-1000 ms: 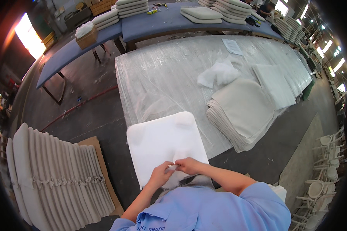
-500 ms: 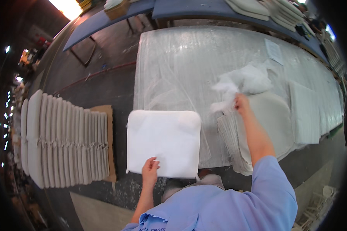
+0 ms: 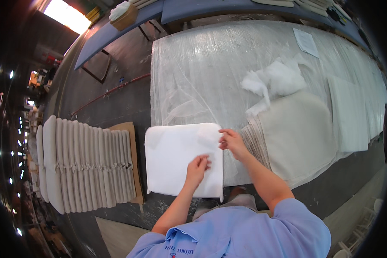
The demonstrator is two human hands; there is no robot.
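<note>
A white, roughly square padded seat panel (image 3: 176, 167) with rounded far corners lies before me at the table's near edge. My left hand (image 3: 198, 168) is over its right half, fingers curled in; whatever they pinch cannot be made out against the white. At the panel's far right corner is my right hand (image 3: 230, 141), fingers bent together at the edge; any white bit in them is too small to name. A torn clump of white wadding (image 3: 284, 79) lies farther right on the table. Nearer, a stack of beige fabric covers (image 3: 299, 129) sits beside my right forearm.
Clear plastic sheeting covers the large table (image 3: 193, 60). Folded white sheets (image 3: 348, 114) lie at its right, with a paper sheet (image 3: 305, 42) behind. On the left stands a row of beige cushions (image 3: 86, 165) against cardboard (image 3: 136, 172). Blue benches (image 3: 210, 9) line the far side.
My right hand has come back from the wadding clump to the panel's far right corner. My left hand has slid right and away from me over the panel.
</note>
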